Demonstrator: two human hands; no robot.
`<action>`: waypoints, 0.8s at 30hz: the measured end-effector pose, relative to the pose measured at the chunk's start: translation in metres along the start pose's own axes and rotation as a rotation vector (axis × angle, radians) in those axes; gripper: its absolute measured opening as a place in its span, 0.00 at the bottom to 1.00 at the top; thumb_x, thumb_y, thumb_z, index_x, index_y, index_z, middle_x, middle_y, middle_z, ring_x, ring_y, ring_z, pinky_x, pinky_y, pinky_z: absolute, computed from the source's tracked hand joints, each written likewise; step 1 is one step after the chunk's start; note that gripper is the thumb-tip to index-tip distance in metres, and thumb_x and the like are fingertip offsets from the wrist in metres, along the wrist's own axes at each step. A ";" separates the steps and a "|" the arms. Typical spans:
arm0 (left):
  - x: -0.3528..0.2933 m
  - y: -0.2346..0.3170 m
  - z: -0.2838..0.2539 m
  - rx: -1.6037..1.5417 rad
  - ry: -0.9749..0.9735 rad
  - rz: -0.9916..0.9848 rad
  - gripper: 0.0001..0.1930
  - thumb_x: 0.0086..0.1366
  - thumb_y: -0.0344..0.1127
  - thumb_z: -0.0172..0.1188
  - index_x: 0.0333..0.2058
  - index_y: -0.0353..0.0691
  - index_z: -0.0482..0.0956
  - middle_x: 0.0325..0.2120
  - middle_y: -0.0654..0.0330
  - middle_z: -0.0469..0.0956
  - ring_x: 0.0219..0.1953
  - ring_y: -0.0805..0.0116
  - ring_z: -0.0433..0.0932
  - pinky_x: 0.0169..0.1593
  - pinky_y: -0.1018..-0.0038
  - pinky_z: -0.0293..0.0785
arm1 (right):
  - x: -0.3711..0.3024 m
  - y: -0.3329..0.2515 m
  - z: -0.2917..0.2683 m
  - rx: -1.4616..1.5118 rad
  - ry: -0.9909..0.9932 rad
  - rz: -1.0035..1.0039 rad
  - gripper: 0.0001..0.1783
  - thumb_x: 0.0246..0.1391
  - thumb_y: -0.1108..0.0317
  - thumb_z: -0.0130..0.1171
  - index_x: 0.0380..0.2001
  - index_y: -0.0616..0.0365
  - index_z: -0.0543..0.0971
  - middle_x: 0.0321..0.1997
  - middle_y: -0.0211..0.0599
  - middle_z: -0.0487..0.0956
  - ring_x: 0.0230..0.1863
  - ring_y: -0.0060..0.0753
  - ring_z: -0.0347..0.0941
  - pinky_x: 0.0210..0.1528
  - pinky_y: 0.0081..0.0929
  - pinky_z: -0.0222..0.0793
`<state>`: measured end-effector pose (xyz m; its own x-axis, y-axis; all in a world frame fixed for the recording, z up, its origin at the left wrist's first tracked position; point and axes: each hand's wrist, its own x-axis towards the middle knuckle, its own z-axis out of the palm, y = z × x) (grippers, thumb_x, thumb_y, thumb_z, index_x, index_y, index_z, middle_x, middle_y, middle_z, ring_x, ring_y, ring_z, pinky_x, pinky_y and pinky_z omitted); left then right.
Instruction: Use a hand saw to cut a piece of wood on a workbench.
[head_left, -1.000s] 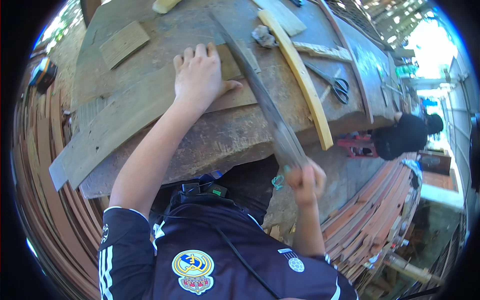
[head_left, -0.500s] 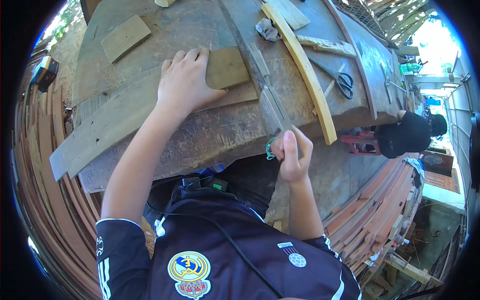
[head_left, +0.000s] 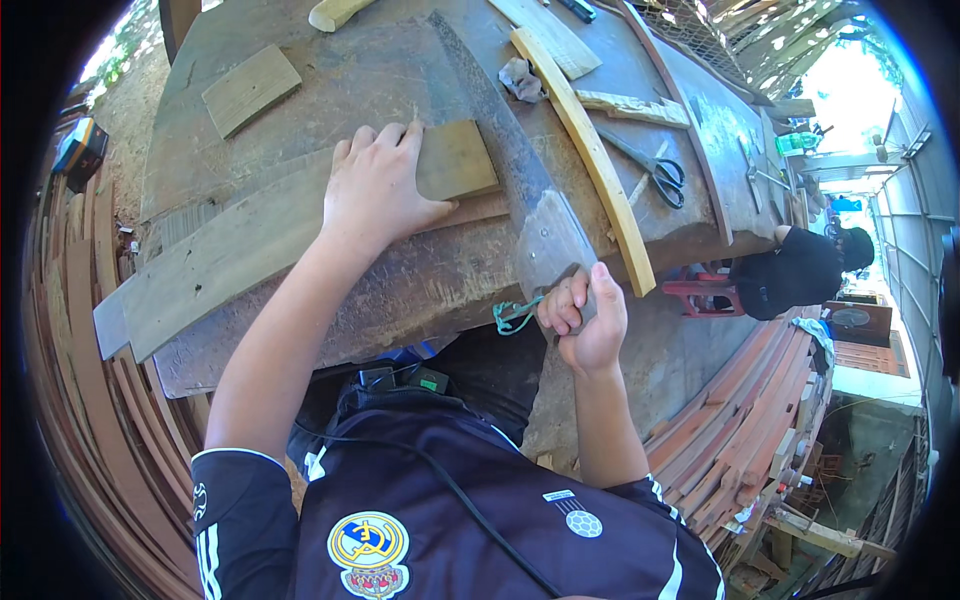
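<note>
My left hand (head_left: 376,190) spans a flat wooden board (head_left: 235,262), its fingers at the far edge and its thumb at the near edge, pressing it to the worktable (head_left: 340,85). Another thin board (head_left: 485,207) peeks out beneath it. In my right hand (head_left: 590,318), closed round the handle, is a handsaw (head_left: 552,232) with a long darkened blade. The saw's flat side faces up, and the blade stretches away from me just right of the board's end. A green cord loop (head_left: 514,318) hangs by the handle.
A wooden offcut (head_left: 250,90) lies far left. Right of the saw are a curved yellowish strip (head_left: 597,165), crumpled grey material (head_left: 522,80), scissors (head_left: 664,180) and a long dark strip (head_left: 690,120). Stacked planks (head_left: 735,430) fill the right; a person (head_left: 795,272) sits beyond.
My right hand has turned the saw from edge-up to tilted flat, showing its broad side. The small wood strip beside the blade is now hidden. My left hand stays on the board.
</note>
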<state>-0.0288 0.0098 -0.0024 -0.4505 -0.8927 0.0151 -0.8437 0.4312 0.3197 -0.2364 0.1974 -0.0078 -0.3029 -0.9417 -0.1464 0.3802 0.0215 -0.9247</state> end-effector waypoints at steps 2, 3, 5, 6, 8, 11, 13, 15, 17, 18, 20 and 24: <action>-0.002 0.003 0.000 -0.004 0.039 0.016 0.48 0.49 0.57 0.74 0.66 0.40 0.69 0.59 0.55 0.75 0.61 0.55 0.71 0.67 0.59 0.64 | 0.001 0.009 -0.007 0.101 -0.009 -0.007 0.25 0.75 0.53 0.40 0.23 0.53 0.65 0.13 0.28 0.60 0.15 0.23 0.54 0.23 0.30 0.56; -0.003 0.005 0.000 -0.001 0.042 0.021 0.48 0.49 0.57 0.74 0.66 0.40 0.69 0.59 0.55 0.75 0.61 0.55 0.71 0.67 0.59 0.64 | -0.001 0.012 -0.009 0.104 -0.009 -0.013 0.25 0.75 0.53 0.40 0.23 0.53 0.65 0.13 0.28 0.60 0.15 0.23 0.54 0.23 0.30 0.56; -0.002 0.005 0.000 0.016 0.037 0.015 0.48 0.49 0.57 0.74 0.66 0.39 0.70 0.58 0.56 0.75 0.60 0.55 0.71 0.66 0.59 0.65 | -0.003 0.017 -0.003 -0.009 -0.009 -0.109 0.23 0.75 0.58 0.43 0.23 0.54 0.64 0.15 0.28 0.63 0.15 0.21 0.54 0.22 0.25 0.54; 0.001 0.005 0.000 0.022 0.034 0.027 0.48 0.49 0.57 0.74 0.66 0.39 0.70 0.58 0.56 0.75 0.60 0.55 0.71 0.66 0.59 0.65 | -0.006 0.017 -0.002 -0.306 -0.006 -0.199 0.21 0.72 0.63 0.47 0.23 0.58 0.68 0.15 0.31 0.66 0.15 0.24 0.60 0.21 0.26 0.55; 0.004 0.005 0.001 0.038 0.014 0.001 0.48 0.49 0.58 0.74 0.66 0.40 0.70 0.58 0.56 0.75 0.59 0.55 0.72 0.65 0.58 0.66 | -0.005 -0.005 0.033 -0.902 0.014 -0.515 0.16 0.68 0.67 0.53 0.25 0.62 0.72 0.16 0.33 0.69 0.17 0.25 0.67 0.22 0.27 0.60; 0.006 -0.001 0.001 0.052 0.028 0.008 0.49 0.50 0.60 0.73 0.66 0.40 0.70 0.59 0.55 0.75 0.61 0.54 0.71 0.65 0.56 0.65 | -0.002 -0.004 0.015 -0.691 -0.033 -0.253 0.15 0.68 0.67 0.54 0.26 0.62 0.73 0.16 0.32 0.68 0.17 0.24 0.65 0.22 0.26 0.59; 0.014 -0.004 0.006 0.102 0.065 -0.013 0.49 0.50 0.61 0.73 0.66 0.40 0.69 0.60 0.55 0.75 0.63 0.54 0.70 0.66 0.56 0.65 | -0.016 0.000 -0.008 0.139 -0.020 -0.019 0.22 0.73 0.56 0.48 0.23 0.54 0.67 0.14 0.26 0.62 0.14 0.22 0.56 0.20 0.26 0.54; 0.021 -0.012 0.006 0.154 0.101 -0.057 0.49 0.51 0.62 0.72 0.67 0.40 0.69 0.61 0.54 0.75 0.65 0.53 0.69 0.67 0.55 0.64 | -0.043 -0.004 -0.038 0.452 0.011 0.124 0.25 0.73 0.52 0.45 0.22 0.54 0.65 0.13 0.28 0.61 0.14 0.23 0.56 0.20 0.28 0.54; 0.033 -0.016 0.003 0.124 0.128 -0.144 0.50 0.52 0.64 0.71 0.67 0.41 0.68 0.62 0.54 0.74 0.66 0.53 0.68 0.67 0.55 0.64 | -0.083 0.000 -0.069 0.134 -0.007 -0.012 0.26 0.72 0.52 0.48 0.21 0.56 0.66 0.13 0.29 0.61 0.14 0.23 0.55 0.20 0.28 0.54; 0.032 -0.016 0.010 0.165 0.123 -0.105 0.49 0.53 0.64 0.70 0.67 0.41 0.68 0.62 0.54 0.74 0.66 0.53 0.68 0.67 0.55 0.64 | -0.088 -0.004 -0.074 0.143 -0.015 0.011 0.26 0.72 0.52 0.48 0.21 0.56 0.66 0.13 0.29 0.61 0.14 0.23 0.55 0.20 0.28 0.54; 0.026 -0.016 0.010 0.165 0.122 -0.085 0.49 0.53 0.64 0.70 0.67 0.41 0.68 0.62 0.53 0.74 0.66 0.53 0.69 0.67 0.55 0.64 | -0.109 -0.024 -0.061 -0.166 0.075 -0.114 0.26 0.71 0.53 0.49 0.19 0.57 0.66 0.13 0.28 0.63 0.14 0.22 0.55 0.19 0.28 0.51; 0.022 -0.021 0.009 0.148 0.139 -0.079 0.49 0.53 0.64 0.69 0.68 0.40 0.68 0.62 0.52 0.73 0.65 0.53 0.70 0.67 0.55 0.64 | -0.102 -0.054 -0.054 -0.590 0.022 -0.243 0.28 0.71 0.57 0.48 0.16 0.59 0.67 0.13 0.29 0.64 0.14 0.21 0.56 0.18 0.25 0.47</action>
<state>-0.0238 -0.0176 -0.0170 -0.3452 -0.9296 0.1292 -0.9131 0.3645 0.1826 -0.2729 0.3103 0.0383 -0.3399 -0.9361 0.0901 -0.2451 -0.0043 -0.9695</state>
